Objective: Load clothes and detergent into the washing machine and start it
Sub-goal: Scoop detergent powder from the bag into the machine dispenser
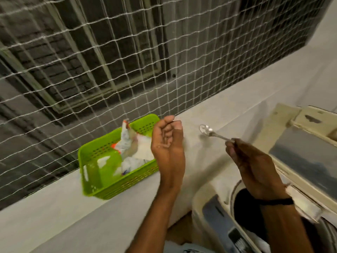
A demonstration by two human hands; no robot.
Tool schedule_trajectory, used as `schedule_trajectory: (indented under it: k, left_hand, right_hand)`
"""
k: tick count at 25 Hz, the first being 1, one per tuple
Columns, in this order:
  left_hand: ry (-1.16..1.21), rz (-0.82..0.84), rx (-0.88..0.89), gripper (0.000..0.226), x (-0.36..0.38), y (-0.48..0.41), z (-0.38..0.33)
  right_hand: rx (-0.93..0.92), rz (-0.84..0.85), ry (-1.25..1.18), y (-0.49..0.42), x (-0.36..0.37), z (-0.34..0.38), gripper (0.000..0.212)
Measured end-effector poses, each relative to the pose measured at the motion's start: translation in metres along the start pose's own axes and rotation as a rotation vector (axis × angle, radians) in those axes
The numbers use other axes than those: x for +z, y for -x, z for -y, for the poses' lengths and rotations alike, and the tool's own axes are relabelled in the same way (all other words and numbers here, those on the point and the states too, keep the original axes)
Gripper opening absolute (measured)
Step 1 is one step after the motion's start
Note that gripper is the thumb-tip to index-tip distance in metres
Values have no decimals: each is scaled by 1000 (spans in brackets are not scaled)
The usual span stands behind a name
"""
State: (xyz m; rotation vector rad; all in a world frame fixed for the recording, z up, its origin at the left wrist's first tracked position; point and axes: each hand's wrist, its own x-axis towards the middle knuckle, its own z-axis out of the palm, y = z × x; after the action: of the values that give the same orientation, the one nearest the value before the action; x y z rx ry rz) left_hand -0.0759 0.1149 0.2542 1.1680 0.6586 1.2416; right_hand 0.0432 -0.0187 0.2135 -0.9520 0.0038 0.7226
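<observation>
Right hand (pixel 255 165) is pinching a spoon (pixel 209 131); left hand (pixel 167 141) is hovering empty, loosely curled, beside the detergent packet (pixel 131 143) in the green basket (pixel 94 161) (detergent step, I reckon); scooping next is needing that packet steadied

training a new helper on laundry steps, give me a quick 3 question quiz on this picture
1. True or false: the right hand pinches a spoon by its handle.
2. Fill in: the left hand holds ____.
3. Where does the green basket stand? A) on the floor B) on the pale ledge beside the netting C) on the left hand

Key: 1 true; 2 nothing; 3 B
</observation>
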Motion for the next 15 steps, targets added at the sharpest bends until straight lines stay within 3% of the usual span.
schedule_trajectory:
  k: [4,5,7,10,12,15]
  left_hand:
    - [-131,-218,155,18,-73,-31,-26]
    - [-194,-244,159,17,-91,-40,-28]
    - [-355,-264,112,16,-122,-54,-25]
    - [-613,-193,-65,21,-152,-70,-18]
    - [-777,-96,-198,29,-158,-74,-16]
    - [-908,-2,-291,30,-155,-75,-18]
  right_hand:
    - [-143,317,258,1,75,-18,25]
    - [-183,369,361,-1,91,-26,20]
    - [-303,374,752,-13,116,-44,7]
    - [-553,367,1392,-34,148,-72,25]
    - [-456,351,1497,-40,171,-86,36]
    - [-329,370,1530,-47,195,-102,32]
